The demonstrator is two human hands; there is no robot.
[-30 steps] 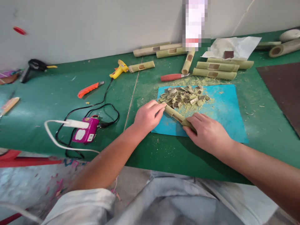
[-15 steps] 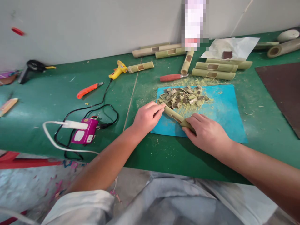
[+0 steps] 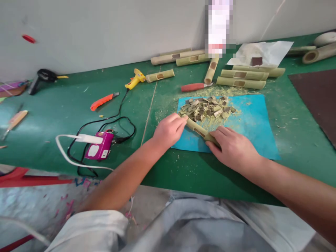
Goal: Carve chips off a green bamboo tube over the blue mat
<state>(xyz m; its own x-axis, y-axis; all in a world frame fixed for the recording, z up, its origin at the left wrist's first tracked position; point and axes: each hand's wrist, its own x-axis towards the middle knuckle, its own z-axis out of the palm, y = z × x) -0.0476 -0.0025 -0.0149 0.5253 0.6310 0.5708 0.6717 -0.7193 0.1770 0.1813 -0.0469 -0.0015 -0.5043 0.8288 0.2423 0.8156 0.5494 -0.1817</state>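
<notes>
A green bamboo tube (image 3: 195,128) with a rectangular slot cut in its side lies slantwise between my hands, over a blue sheet (image 3: 252,129). My left hand (image 3: 170,129) is closed on its far left end, fingertips pinching the tip. Around the near right end wrap the fingers of my right hand (image 3: 232,145), hiding that end. Just beyond the tube is a heap of bamboo chips and shavings (image 3: 207,107). A red-handled knife (image 3: 194,87) lies behind the heap, its blade pointing right.
Slotted bamboo tubes (image 3: 241,82) lie at the back, some near white paper (image 3: 262,52). To the left are a yellow glue gun (image 3: 135,79), an orange utility knife (image 3: 103,101), a purple power strip (image 3: 99,146) with cords, and a black heat tool (image 3: 43,78). A dark mat (image 3: 315,101) lies right.
The whole view has shifted slightly, so things on the table sit a little further right. Both hands keep their hold on the bamboo tube, which stays at nearly the same place on the sheet.
</notes>
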